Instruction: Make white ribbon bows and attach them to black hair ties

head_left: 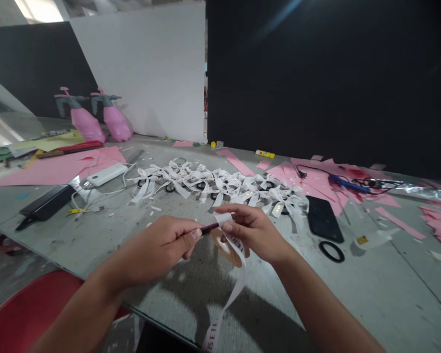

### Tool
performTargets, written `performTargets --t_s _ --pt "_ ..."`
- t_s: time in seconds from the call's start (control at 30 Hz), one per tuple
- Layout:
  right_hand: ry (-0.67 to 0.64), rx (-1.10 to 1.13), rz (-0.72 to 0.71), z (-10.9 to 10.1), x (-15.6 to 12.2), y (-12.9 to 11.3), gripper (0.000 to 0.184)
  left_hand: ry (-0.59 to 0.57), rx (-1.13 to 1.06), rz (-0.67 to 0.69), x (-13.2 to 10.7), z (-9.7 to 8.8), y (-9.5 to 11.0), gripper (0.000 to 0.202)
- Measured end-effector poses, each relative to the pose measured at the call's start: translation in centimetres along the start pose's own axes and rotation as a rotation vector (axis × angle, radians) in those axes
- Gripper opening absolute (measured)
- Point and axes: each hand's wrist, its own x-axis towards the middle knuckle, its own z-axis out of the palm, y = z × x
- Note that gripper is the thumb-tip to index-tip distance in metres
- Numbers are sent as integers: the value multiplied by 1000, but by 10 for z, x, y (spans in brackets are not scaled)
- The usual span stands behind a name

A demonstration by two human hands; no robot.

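Observation:
My left hand [165, 245] pinches a slim dark object [209, 228] whose kind I cannot make out; its far end meets the ribbon. Opposite it, my right hand [259, 230] is closed on a white ribbon [238, 282] with dark printed letters. One length of that ribbon trails down past the table's front edge. Under the right fingers a tan ring-shaped roll [235, 260] shows, partly hidden by the hand and ribbon. Just beyond both hands lies a pile of white ribbon bows [224, 181], with black rings among them.
Right of my hands lie a black phone [325, 219], a loose black ring [331, 251] and a blue-handled corded tool [349, 184]. Pink paper [69, 164], a white power strip [106, 175] and a black case [47, 206] are at left. Pink spray bottles [117, 122] stand behind.

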Motion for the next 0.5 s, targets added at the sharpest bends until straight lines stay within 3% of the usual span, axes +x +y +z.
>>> performTargets --t_s 0.13,0.5 --pt "18 47 24 1 1 -1 28 13 -4 5 0 0 -1 40" --pt "121 -147 7 3 1 1 38 39 -106 -23 5 7 -13 40"
